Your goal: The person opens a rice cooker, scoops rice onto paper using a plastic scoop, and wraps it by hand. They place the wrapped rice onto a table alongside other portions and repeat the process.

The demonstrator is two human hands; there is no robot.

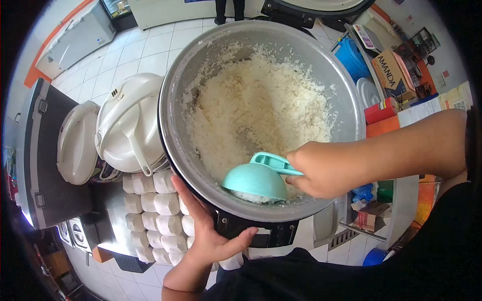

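Observation:
A large metal pot point(346, 95) of a rice cooker, with cooked rice point(261, 95) in it, fills the middle of the view. My right hand point(319, 169) is closed around the handle of a turquoise scoop point(255, 181). The scoop's rounded back faces up, close to the near wall of the pot, and white rice shows under its edge. Against the cooker's near left outer side rests my left hand point(213, 238), its thumb and index finger spread wide. Its other fingers are partly hidden.
Wrapped white packets point(169, 225) stand in rows on the metal table to the left. Behind them are a white-lidded container point(133, 135) with a white rice paddle point(134, 140) on it and a dark insulated box point(50, 150). A cardboard box point(392, 74) sits on the right shelf. Another person's legs point(230, 9) show at the top.

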